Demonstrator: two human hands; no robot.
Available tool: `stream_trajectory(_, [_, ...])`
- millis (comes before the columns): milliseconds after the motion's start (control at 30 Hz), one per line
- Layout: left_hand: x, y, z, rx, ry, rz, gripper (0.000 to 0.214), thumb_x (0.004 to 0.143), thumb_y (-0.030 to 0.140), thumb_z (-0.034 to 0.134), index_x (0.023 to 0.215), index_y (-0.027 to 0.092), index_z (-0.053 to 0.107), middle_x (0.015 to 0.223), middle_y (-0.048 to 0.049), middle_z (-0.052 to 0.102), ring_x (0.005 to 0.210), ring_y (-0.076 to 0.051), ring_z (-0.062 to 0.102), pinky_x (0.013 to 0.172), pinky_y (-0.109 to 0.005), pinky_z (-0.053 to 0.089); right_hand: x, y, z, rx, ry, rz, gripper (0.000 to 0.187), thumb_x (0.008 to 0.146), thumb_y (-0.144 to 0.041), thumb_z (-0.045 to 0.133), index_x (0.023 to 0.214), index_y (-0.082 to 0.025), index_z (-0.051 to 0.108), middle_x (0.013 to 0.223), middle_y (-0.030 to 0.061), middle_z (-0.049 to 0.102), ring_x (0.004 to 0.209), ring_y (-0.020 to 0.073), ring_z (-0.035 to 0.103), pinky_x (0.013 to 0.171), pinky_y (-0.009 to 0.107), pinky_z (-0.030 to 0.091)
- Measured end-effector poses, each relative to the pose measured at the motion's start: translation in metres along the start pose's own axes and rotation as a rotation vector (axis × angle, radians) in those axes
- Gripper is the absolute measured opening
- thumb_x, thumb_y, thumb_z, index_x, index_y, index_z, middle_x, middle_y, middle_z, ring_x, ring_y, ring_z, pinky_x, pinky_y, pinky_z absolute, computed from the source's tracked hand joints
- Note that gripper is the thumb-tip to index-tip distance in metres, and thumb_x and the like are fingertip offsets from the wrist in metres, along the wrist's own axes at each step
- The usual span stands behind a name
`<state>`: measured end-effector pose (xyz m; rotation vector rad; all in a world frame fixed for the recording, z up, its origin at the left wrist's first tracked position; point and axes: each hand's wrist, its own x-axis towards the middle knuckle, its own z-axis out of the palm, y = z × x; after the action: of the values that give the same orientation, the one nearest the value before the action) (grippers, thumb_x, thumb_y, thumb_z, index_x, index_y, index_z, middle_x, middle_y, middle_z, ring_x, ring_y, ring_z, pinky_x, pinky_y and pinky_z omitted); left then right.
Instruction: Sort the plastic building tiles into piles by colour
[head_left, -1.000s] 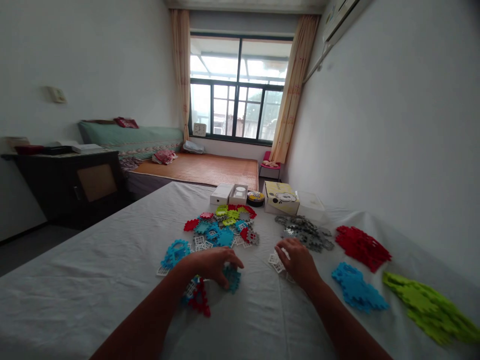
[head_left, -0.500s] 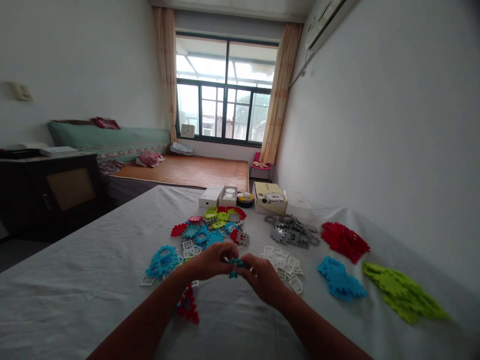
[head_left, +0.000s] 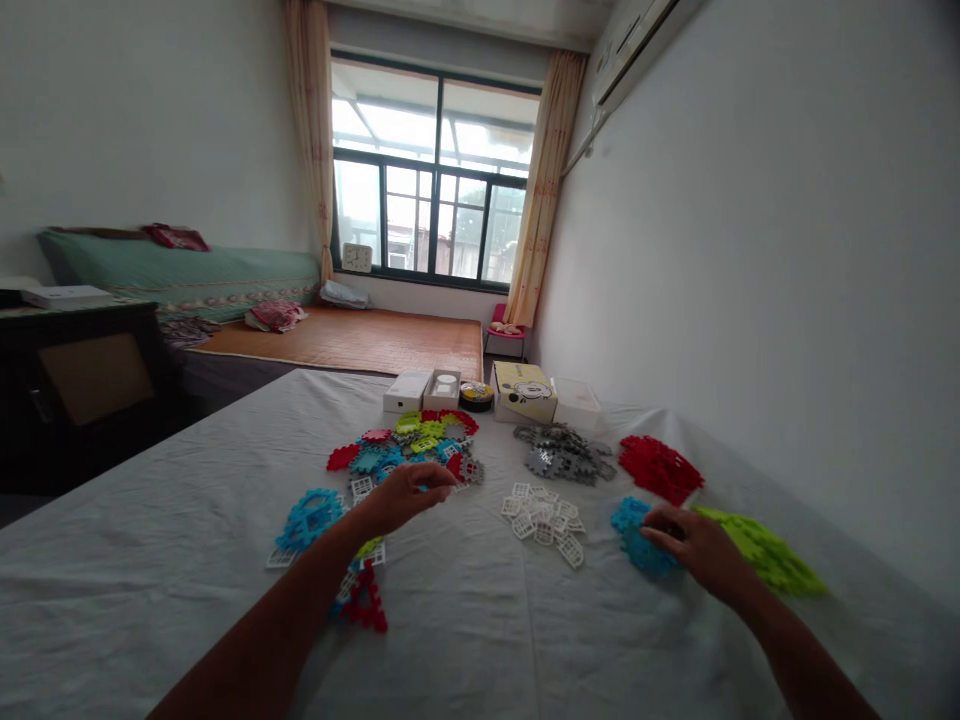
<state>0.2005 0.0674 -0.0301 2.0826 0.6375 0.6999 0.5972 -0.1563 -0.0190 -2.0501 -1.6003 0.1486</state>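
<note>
My left hand (head_left: pixel 416 490) hovers at the near edge of a mixed pile of plastic interlocking pieces (head_left: pixel 367 458) in blue, red, green and grey. Its fingers are curved with a gap to the thumb, and I see nothing in them. Far to the right, my right hand (head_left: pixel 679 532) is over a pile of blue gear-edged pieces (head_left: pixel 628 515), fingertips and thumb apart at its top. A darker blue-green piece (head_left: pixel 649 555) lies just under the thumb. The hand hides part of this pile.
Around the right hand lie red pieces (head_left: pixel 660 468) and lime-green pieces (head_left: pixel 772 550). White window-like pieces (head_left: pixel 541 520) and grey pieces (head_left: pixel 562 455) sit mid-table. Blue rings (head_left: pixel 309 518) and a red triangle (head_left: pixel 366 600) are at left. Boxes (head_left: pixel 525 392) line the back.
Both hands were together at the middle on a small teal piece. They have parted: the right moved right to the blue pile, the left moved left and away from me. The view shifted slightly.
</note>
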Motion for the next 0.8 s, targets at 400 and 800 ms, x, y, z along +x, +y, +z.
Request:
stream_trajectory(400, [-0.025,0.042,-0.071,0.142,0.192,-0.023,0.045,0.084,0.048,0.053,0.11,0.014,0.064,0.104,-0.0089,0.068,0.095,-0.02,0.062,0.085,-0.032,0.048,-0.005,-0.052,0.045,-0.023,0.091,-0.314,0.033,0.086,-0.048,0.045,0.104,-0.027,0.062,0.106,0.0073,0.066,0.065,0.0167,0.065,0.063,0.029,0.053])
stream_trajectory(800, [-0.139,-0.016,-0.037,0.761,-0.005,-0.297,0.092,0.068,0.068,0.063,0.145,0.034,0.025,0.156,-0.0096,0.012,0.141,-0.038,0.007,0.111,-0.057,0.012,-0.022,-0.161,0.102,-0.048,-0.273,-0.753,0.022,0.087,-0.019,0.043,0.094,-0.028,0.062,0.103,0.0019,0.067,0.085,0.0161,0.066,0.075,0.026,0.051])
